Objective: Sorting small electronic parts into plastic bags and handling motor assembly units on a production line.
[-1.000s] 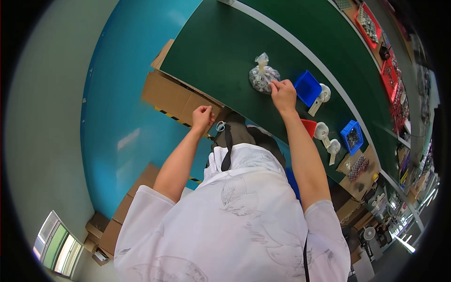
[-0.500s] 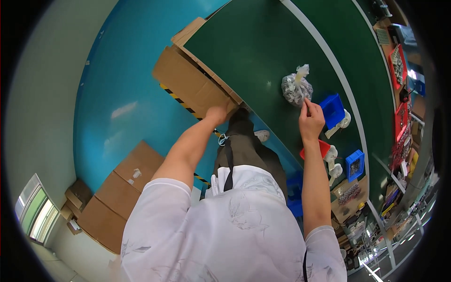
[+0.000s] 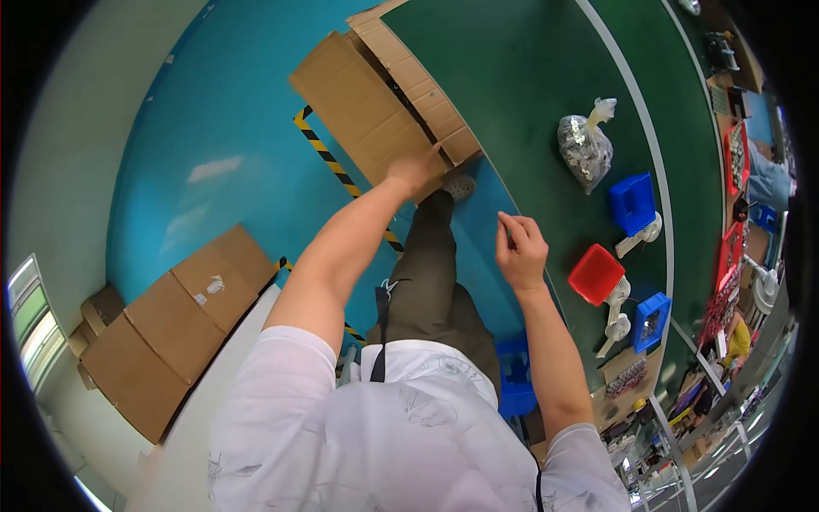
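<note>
My left hand point(image 3: 415, 173) lies at the near end of an open cardboard box point(image 3: 358, 94), one finger stretched toward the gap behind its outer flap. The other fingers of that hand are partly hidden. Beside the green table's edge, over the blue floor, my right hand point(image 3: 523, 252) is raised with fingertips pinched together. Whatever they hold, if anything, is too small to make out. A knotted clear plastic bag point(image 3: 585, 147) full of small grey-white parts sits on the green tabletop point(image 3: 499, 94), apart from both hands.
On the table's right stand an empty-looking blue bin point(image 3: 632, 205), a red bin point(image 3: 596, 274), a smaller blue bin point(image 3: 650, 321) with parts and several white handheld fans point(image 3: 618, 327). Large brown cartons point(image 3: 175, 328) stand at the lower left. Black-yellow tape point(image 3: 328, 160) marks the floor.
My right hand has drawn away from the bag, leftward past the table's edge. My left hand has shifted up along the box. The view has turned, and my foot shows beside the box.
</note>
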A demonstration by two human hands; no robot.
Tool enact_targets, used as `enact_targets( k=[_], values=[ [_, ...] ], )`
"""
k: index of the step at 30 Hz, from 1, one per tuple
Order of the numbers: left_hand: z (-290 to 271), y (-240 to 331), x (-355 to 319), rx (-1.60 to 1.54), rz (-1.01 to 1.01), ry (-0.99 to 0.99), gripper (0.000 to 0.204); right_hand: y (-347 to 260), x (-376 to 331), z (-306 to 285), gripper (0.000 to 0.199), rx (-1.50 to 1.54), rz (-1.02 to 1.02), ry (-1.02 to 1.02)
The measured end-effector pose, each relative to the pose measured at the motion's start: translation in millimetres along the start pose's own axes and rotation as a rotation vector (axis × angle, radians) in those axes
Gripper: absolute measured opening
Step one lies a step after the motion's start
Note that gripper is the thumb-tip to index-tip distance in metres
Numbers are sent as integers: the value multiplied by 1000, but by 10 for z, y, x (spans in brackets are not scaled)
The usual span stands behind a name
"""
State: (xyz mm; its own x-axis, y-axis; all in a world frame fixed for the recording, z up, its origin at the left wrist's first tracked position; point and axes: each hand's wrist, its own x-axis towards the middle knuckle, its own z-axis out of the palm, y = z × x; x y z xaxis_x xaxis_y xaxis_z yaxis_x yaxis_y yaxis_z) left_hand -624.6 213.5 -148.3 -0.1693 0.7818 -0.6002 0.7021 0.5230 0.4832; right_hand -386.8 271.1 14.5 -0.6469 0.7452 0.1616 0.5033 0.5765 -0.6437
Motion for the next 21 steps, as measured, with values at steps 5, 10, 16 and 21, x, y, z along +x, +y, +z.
enact_targets(
  k=[5, 10, 16, 21],
  values=[
    [57, -257, 11, 62, -70, 48, 46, -33, -466, 570, 14, 28, 124, -261],
    [114, -99, 201, 198, -16, -126, 41, 454, -702, 1052, 15, 4, 203, -354],
    [393, -495, -176, -99, 124, 308, 36, 490, 620, 1966, 13, -115, -75, 53],
    [772, -979, -966, -428, 51, 422, 37, 678, 1608, 2699, 17, -238, 51, 82]
  ],
)
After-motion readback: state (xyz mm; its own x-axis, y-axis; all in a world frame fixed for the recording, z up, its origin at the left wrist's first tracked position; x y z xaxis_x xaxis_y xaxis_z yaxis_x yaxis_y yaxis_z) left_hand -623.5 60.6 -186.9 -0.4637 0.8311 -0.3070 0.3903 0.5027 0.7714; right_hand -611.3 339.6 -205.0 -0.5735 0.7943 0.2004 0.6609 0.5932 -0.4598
